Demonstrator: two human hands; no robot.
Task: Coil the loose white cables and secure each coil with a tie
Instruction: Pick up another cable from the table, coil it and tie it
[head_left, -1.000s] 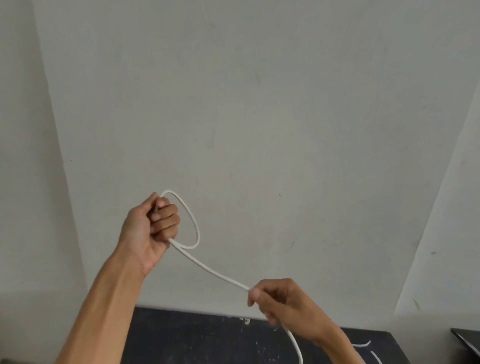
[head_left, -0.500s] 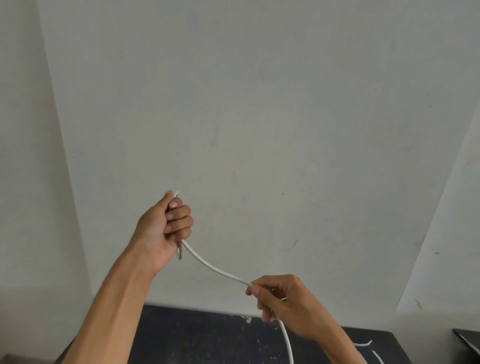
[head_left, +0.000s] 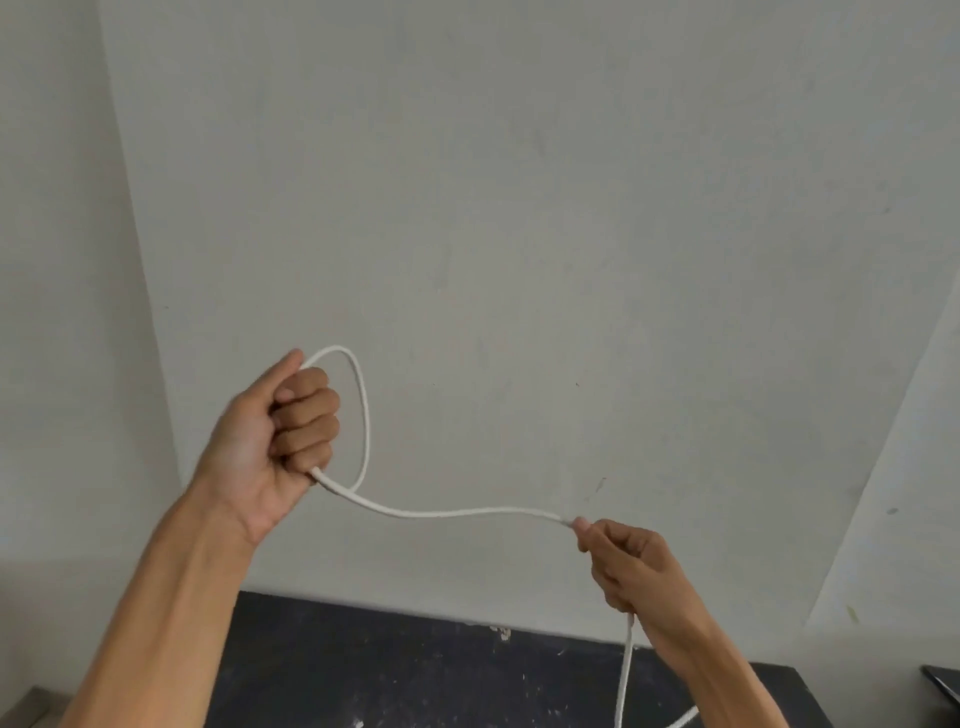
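Note:
A white cable (head_left: 447, 513) stretches between my two hands in front of a pale wall. My left hand (head_left: 270, 441) is closed in a fist around it, and one loop of cable arcs out from the top of the fist and back under it. My right hand (head_left: 631, 564) pinches the cable farther along, lower and to the right. Below that hand the cable hangs down past the bottom edge of the view. No tie is visible.
A dark, paint-flecked table top (head_left: 441, 675) lies along the bottom, against the pale wall (head_left: 519, 234). Another short piece of white cable (head_left: 685, 719) shows at the bottom right. A dark object's corner (head_left: 943, 686) sits at the far right edge.
My right hand has drawn away to the right, lengthening the span of cable between the hands. A loop again stands out from my left fist, where half a second ago little showed.

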